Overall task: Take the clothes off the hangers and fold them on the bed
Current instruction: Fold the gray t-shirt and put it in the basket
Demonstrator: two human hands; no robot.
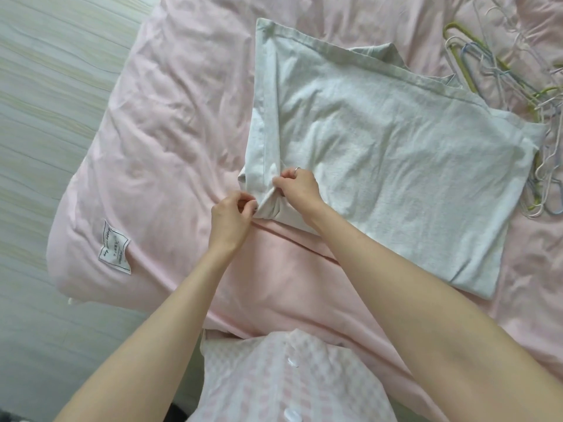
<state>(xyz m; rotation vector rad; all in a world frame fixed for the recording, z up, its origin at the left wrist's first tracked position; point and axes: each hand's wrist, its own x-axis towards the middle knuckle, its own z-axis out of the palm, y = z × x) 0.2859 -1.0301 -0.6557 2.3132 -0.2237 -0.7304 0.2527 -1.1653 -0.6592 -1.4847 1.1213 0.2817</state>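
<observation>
A light grey T-shirt (380,159) lies spread flat on the pink bed (170,123), its left side folded inward in a long strip. At the shirt's near left corner my left hand (231,217) pinches the bunched sleeve fabric. Just to the right of it my right hand (297,188), with a ring on one finger, pinches the same fold. Both arms reach forward over the bed's edge. A pile of empty wire hangers (499,74), white, pale blue and olive, lies at the far right beside the shirt.
A pink duvet with a white label (114,251) covers the left of the bed. Pale wood-grain floor (36,117) runs along the left. My pink checked top (283,382) fills the bottom centre.
</observation>
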